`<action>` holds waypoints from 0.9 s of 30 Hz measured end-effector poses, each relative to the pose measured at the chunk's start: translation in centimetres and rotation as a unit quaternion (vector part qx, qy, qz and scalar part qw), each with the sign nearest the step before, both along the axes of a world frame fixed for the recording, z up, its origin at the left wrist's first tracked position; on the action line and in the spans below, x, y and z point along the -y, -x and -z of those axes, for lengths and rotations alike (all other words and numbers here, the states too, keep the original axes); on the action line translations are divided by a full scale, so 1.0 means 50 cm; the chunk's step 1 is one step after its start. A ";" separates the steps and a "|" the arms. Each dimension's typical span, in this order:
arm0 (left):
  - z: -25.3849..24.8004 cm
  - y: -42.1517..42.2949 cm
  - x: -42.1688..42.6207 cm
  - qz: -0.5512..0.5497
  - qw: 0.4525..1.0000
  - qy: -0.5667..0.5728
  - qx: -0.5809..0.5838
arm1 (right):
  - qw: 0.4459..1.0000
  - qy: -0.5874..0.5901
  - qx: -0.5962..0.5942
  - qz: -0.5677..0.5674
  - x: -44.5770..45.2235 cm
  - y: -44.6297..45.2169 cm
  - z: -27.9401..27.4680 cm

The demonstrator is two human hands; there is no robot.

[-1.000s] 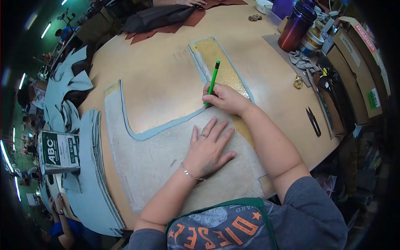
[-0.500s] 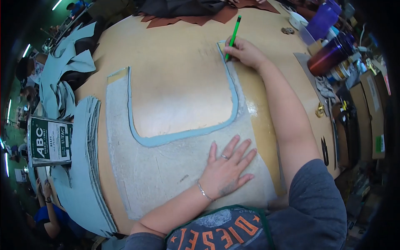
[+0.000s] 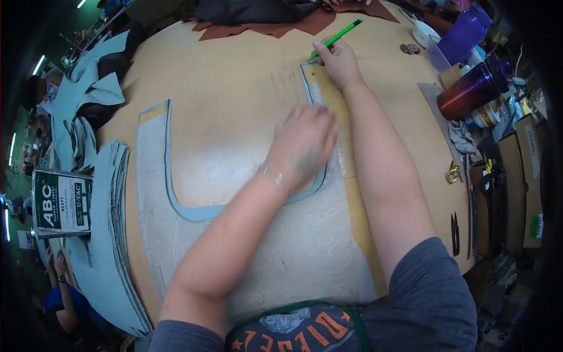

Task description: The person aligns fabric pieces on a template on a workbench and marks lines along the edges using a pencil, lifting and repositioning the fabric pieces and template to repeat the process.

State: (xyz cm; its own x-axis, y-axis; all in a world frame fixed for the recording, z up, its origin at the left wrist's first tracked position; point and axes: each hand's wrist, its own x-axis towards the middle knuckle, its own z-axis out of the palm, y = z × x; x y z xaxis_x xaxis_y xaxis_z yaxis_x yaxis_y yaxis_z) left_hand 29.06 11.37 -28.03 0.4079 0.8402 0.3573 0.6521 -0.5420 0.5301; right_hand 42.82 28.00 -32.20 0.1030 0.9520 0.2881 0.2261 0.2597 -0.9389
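A worn, pale grey U-shaped pattern piece lies on the table, with light blue material showing along its inner edge and yellowish strips on its right side. At the top of its right arm, my right hand pinches a green pencil, its point down by the corner and its back end leaning right. My left hand, wearing a bracelet, is over the right arm's inner edge. Motion smears its fingers, and whether it touches the piece is unclear.
Stacked blue-grey sheets and an ABC rubber cement can are at left. Brown and dark leather pieces lie at the far edge. To the right are a purple-red bottle, yellow-handled scissors and black snips. Another person sits lower left.
My left hand has lifted from the lower part of the pattern piece and moved up to its right arm. My right hand has carried the pencil up to the top corner, tilting it further right.
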 end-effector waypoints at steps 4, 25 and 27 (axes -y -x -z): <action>0.051 -0.031 -0.116 -0.087 0.985 -0.060 -0.133 | 0.999 -0.005 0.026 -0.043 -0.005 0.007 -0.003; 0.040 -0.030 -0.120 -0.092 0.978 -0.001 -0.188 | 0.994 0.056 -0.068 0.061 0.027 -0.145 -0.014; 0.013 -0.041 -0.122 -0.071 0.967 0.033 -0.243 | 0.996 -0.013 0.003 0.090 0.017 -0.146 0.018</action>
State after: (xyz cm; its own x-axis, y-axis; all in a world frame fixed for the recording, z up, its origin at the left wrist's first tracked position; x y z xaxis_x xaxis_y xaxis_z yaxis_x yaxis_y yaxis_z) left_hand 31.10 17.46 -28.70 0.3920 0.9150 0.0959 0.8985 -0.4031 0.1735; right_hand 50.12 27.16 -33.12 0.2698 0.9107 0.3127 0.2768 0.2377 -0.9311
